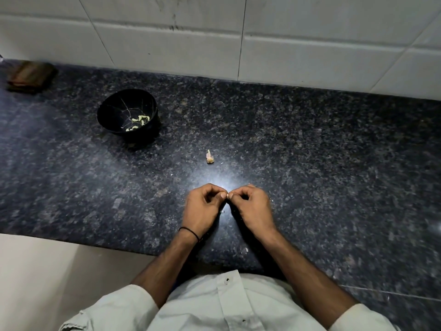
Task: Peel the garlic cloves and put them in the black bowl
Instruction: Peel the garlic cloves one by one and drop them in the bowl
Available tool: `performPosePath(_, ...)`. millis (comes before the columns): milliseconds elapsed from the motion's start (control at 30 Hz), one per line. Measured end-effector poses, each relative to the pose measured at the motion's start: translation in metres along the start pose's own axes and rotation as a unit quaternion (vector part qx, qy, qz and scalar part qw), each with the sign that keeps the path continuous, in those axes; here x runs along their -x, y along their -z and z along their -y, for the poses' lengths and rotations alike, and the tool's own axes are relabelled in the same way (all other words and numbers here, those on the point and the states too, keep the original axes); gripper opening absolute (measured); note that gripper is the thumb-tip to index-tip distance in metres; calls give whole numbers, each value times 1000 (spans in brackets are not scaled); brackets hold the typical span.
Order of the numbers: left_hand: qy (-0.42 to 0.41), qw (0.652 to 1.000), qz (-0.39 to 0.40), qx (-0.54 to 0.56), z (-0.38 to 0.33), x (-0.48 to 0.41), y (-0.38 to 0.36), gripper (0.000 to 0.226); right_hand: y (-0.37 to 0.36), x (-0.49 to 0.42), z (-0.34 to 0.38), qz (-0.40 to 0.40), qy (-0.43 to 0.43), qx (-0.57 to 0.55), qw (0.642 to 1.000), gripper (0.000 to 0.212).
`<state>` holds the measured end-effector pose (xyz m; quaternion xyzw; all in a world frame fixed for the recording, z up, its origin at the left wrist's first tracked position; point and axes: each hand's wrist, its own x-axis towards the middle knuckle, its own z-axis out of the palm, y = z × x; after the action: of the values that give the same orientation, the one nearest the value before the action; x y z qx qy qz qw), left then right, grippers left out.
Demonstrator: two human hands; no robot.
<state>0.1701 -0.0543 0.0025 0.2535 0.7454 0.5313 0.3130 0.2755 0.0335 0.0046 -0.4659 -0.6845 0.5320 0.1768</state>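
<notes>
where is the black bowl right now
In the head view the black bowl stands on the granite counter at upper left, beyond the left hand; a garlic piece lies to its right, nearer the person.

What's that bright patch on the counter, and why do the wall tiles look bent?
Head view: glare from a light on the counter, by the left hand and right hand pinching a garlic clove; the wide-angle lens bows the wall tiles; far-left brown object is blurred.

Garlic clove (pixel 227 195) mostly hidden between fingers (pixel 223 195); brown object (pixel 31 76) blurred.
</notes>
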Motion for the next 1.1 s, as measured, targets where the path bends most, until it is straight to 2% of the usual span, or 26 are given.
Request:
performPosePath(233, 0, 999, -22, 23, 0, 4, -5, 11, -3, 2, 4, -5, -33, -33, 999, 19)
performPosePath(367, 4, 997, -30, 68, -1, 6, -7, 9, -2, 4, 7, -3, -64, -105, 992, 20)
performPosePath(633, 74, 982, -45, 170, 0, 9, -14, 12, -2, 4, 14, 17, -136, -251, 958, 15)
performPosePath(867, 102, 971, -22, 217, -4, 8, -11, 8, 2, 7, 18, 31, -132, -260, 956, 22)
performPosePath(1100, 112, 971, -3, 211, -6, 5, -6, 19, -1, 6, 16, 20, -74, -162, 984, 25)
